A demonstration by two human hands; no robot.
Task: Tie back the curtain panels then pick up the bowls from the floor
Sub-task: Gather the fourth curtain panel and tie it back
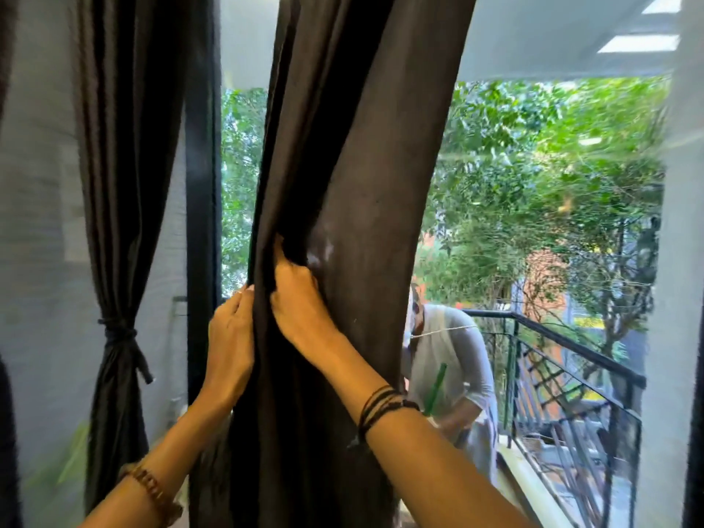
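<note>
A dark brown curtain panel [354,184] hangs bunched in the middle of the head view. My left hand [228,337] holds its left edge, fingers wrapped behind the cloth. My right hand [301,310] grips the folds at the front, fingers dug into the fabric. A second dark curtain panel [125,184] hangs at the left, cinched with a knotted tie [120,335]. No bowls or floor are in view.
A black door frame post [202,222] stands between the two panels. Outside, a person in a pale grey top [453,360] bends over on the balcony by a black metal railing [552,356]. Trees fill the background.
</note>
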